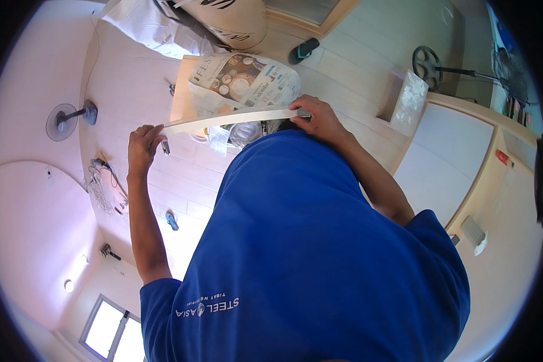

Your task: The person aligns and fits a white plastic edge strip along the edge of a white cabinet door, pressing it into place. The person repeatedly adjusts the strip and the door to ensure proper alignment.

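Note:
A long, narrow white strap (232, 117) is stretched in a slight arc between my two hands. My left hand (143, 145) pinches its left end, and a small metal piece (166, 146) hangs just below those fingers. At the other end my right hand (320, 120) grips the strap near a dark grey tip (303, 113). Beneath and beyond the strap lies a spread newspaper (247, 81) on a light wooden board (184, 93). Crumpled see-through plastic (245, 134) sits under the strap, close to my blue shirt.
White and tan sacks (229, 24) stand at the far side. One dark slipper (303, 51) lies beyond the newspaper, another slipper (172, 219) on the floor at left. A standing fan (69, 120) is at far left, a round fan base (426, 67) at far right.

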`<state>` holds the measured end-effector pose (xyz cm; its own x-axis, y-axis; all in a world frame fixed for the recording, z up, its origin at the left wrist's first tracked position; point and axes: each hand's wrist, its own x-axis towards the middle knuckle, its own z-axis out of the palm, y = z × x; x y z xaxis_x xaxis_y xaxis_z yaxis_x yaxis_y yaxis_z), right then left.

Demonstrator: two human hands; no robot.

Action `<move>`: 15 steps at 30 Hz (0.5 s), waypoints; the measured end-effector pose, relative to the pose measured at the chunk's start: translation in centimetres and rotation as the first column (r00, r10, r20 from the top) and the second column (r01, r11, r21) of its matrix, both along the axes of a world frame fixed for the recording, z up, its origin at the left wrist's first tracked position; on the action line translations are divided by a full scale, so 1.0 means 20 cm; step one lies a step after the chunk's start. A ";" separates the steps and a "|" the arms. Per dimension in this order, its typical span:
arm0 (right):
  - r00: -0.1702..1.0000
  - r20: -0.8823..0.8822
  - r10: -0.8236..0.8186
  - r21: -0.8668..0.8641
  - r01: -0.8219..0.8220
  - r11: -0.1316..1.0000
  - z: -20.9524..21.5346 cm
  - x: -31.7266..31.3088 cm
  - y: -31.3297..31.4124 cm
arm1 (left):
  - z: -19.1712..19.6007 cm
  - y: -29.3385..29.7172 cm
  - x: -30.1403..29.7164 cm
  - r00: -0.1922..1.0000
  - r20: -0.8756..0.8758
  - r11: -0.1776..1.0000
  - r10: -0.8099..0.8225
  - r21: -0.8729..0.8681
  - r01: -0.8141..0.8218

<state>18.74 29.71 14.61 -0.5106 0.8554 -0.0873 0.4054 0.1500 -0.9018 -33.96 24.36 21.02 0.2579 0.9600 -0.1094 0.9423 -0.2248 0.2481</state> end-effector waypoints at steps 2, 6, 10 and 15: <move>1.000 0.011 0.001 0.037 -0.002 0.999 0.00 0.00 0.00 | -0.04 0.01 -0.03 0.999 -0.013 0.997 -0.049 0.066 0.050; 1.000 -0.022 -0.014 0.045 0.015 0.999 -0.01 0.00 0.00 | -0.07 0.01 -0.02 0.999 -0.013 0.995 -0.034 0.093 0.035; 0.999 -0.040 -0.002 0.055 0.004 0.998 -0.01 -0.01 0.00 | -0.10 -0.01 0.00 1.000 -0.007 0.994 -0.021 0.107 0.021; 1.000 -0.011 0.004 0.087 -0.003 0.996 0.00 0.00 -0.03 | -0.07 -0.05 0.02 0.999 0.011 0.991 -0.034 0.127 0.032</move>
